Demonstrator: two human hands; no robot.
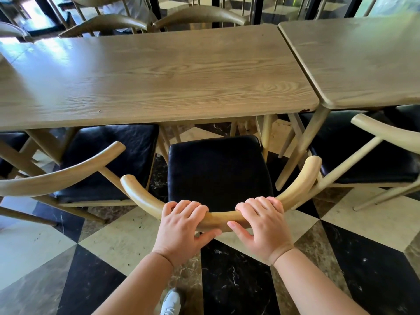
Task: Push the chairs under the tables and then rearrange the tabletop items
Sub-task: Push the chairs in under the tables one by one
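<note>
A wooden chair with a black seat cushion (218, 171) stands in front of me, its seat just short of the front edge of a long wooden table (159, 78). My left hand (181, 226) and my right hand (263, 223) both grip its curved wooden backrest (218, 218), fingers over the top, thumbs underneath. The tabletop shows no items on it.
A second chair (106, 162) stands on the left with its seat partly under the same table. A third chair (363, 151) sits on the right, partly under a second table (359, 55). More chairs (200, 17) line the far side. The floor is checkered tile; my white shoe (171, 302) shows below.
</note>
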